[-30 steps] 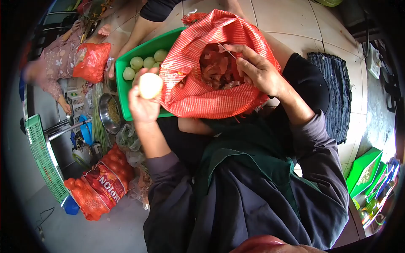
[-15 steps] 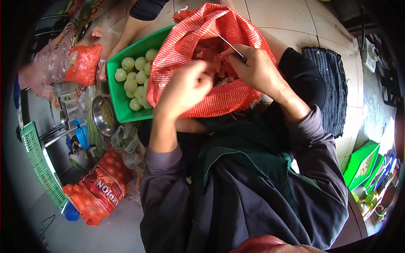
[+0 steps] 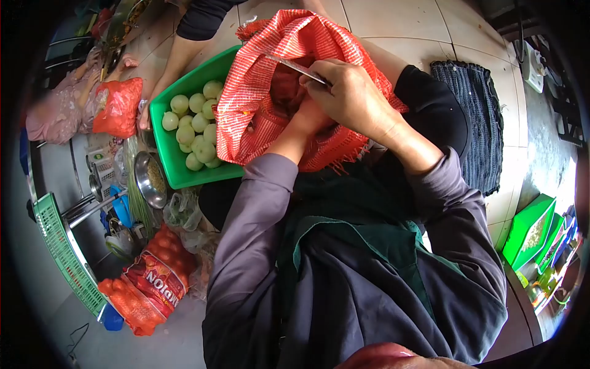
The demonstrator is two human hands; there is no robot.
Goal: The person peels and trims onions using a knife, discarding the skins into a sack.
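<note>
A red and white striped sack (image 3: 246, 80) stands open in front of me, with reddish skins inside. My left hand (image 3: 312, 115) reaches down into its mouth, and its fingers are hidden behind my right hand and in the sack. Above the opening, my right hand (image 3: 353, 95) is closed on a knife (image 3: 295, 66), whose blade points to the upper left. Left of the sack, a green bin (image 3: 178, 175) holds several peeled, pale onions (image 3: 200, 122).
Two other people sit at the upper left, one near a red bag (image 3: 118, 107). A metal bowl (image 3: 150, 179), a red mesh sack of onions (image 3: 150, 280) and a green basket (image 3: 67, 255) are at left. A dark woven mat (image 3: 470, 123) lies at right.
The peeled onion has left my left hand, which has moved right and down into the sack. More onions show in the bin. My right hand has shifted slightly left with the knife.
</note>
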